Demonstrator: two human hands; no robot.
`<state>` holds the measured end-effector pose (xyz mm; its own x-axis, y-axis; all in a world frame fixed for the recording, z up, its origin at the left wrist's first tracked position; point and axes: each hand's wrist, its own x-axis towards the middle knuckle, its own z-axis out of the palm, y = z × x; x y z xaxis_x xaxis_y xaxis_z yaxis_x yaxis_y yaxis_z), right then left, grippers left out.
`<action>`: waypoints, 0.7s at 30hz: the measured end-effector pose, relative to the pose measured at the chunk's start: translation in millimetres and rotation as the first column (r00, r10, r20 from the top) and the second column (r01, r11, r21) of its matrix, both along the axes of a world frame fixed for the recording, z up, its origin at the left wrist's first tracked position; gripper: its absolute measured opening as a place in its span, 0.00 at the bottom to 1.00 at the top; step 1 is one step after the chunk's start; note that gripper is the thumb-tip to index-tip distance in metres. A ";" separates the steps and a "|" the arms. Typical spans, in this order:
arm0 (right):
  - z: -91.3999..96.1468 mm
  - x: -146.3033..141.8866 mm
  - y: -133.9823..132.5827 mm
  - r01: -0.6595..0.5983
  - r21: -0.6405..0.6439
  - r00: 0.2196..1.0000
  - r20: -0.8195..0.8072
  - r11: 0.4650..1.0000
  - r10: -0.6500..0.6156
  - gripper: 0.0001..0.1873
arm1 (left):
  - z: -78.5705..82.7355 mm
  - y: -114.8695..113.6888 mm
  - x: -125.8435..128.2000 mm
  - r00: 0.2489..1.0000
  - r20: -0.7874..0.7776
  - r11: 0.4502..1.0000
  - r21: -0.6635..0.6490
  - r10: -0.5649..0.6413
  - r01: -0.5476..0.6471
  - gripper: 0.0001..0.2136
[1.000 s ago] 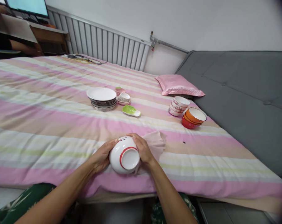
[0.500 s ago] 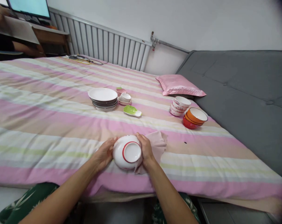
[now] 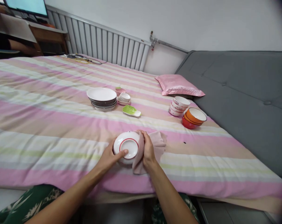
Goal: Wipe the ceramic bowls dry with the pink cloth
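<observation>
A white bowl (image 3: 126, 145) with a red ring round its foot lies upside down on the striped bed (image 3: 49, 124), near its front edge. My left hand (image 3: 110, 157) grips the bowl's left side, thumb pressed on the upturned base. My right hand (image 3: 147, 149) is closed on a beige cloth (image 3: 155, 144) and presses it against the bowl's right side. The cloth spreads out to the right behind that hand.
Farther back on the bed sit a stack of white plates (image 3: 102, 98), small pink and white dishes (image 3: 124, 98), a green leaf-shaped dish (image 3: 131, 110), stacked patterned bowls (image 3: 178, 105) and orange and red bowls (image 3: 193, 117). A pink pillow (image 3: 178, 84) and grey sofa (image 3: 248, 99) lie right.
The bowl tipped from tilted toward me to flat, base up, and shifted slightly away. My left thumb moved onto its base. My right hand brought the cloth against the bowl's side.
</observation>
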<state>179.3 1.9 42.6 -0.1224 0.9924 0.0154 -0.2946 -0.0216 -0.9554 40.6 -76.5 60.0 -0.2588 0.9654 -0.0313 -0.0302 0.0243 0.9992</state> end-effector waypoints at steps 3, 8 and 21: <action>4.7 3.1 -2.8 -0.100 -0.002 0.995 -0.017 0.995 0.100 0.16 | 0.3 3.0 -10.0 0.999 0.044 1.000 0.021 0.014 -0.015 0.31; 9.8 9.5 -4.4 -0.268 0.059 0.963 0.005 0.962 0.269 0.20 | 1.1 10.2 -25.7 1.000 0.013 0.996 0.088 0.021 -0.022 0.33; 19.1 14.7 -6.9 -0.388 0.319 0.891 0.369 0.864 0.264 0.26 | 0.5 11.5 -28.6 0.996 0.068 0.995 0.092 -0.055 0.049 0.33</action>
